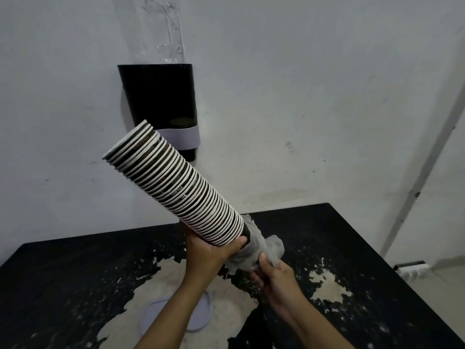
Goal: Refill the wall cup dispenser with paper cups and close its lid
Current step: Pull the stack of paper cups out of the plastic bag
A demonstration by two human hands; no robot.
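Observation:
A long stack of black-and-white paper cups point(176, 187) slants up to the left in front of me. My left hand point(210, 250) grips its lower end. My right hand point(274, 278) pinches the crumpled clear plastic sleeve point(261, 250) bunched at the stack's base. The dark wall cup dispenser point(161, 96) hangs on the white wall behind the top of the stack, with a pale band near its bottom; its top end shows no cover. A round pale lid point(201, 313) lies on the table below my left forearm.
A black table point(63, 285) with large patches of peeled surface spreads beneath my arms. Clear tape or plastic point(168, 34) sticks to the wall above the dispenser. A white power strip point(412, 269) lies on the floor at the right.

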